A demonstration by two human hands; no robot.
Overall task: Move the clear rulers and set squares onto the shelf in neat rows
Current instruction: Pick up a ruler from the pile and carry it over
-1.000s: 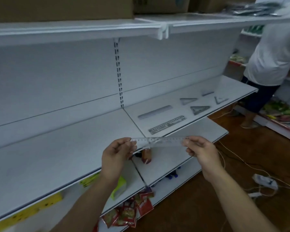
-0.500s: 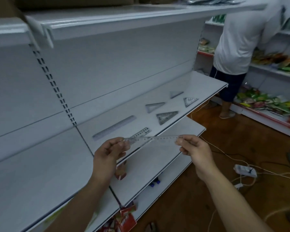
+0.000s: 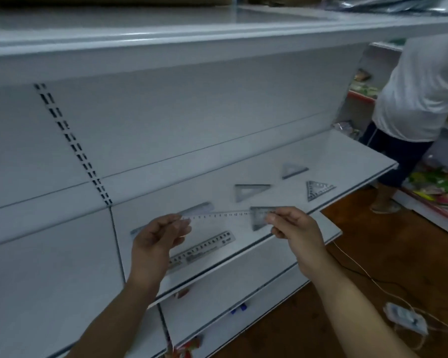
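Head view shows your left hand (image 3: 157,237) pinching one end of a clear ruler (image 3: 219,215) between thumb and fingertips, while your right hand (image 3: 296,229) pinches the other end the same way, so the ruler hangs level over the white shelf (image 3: 352,161). Below it on the shelf lie two more rulers: a plain one (image 3: 197,208) toward the back and a printed one (image 3: 207,248) near the front edge. Further right, four set squares (image 3: 248,191) rest flat in two rows, well apart.
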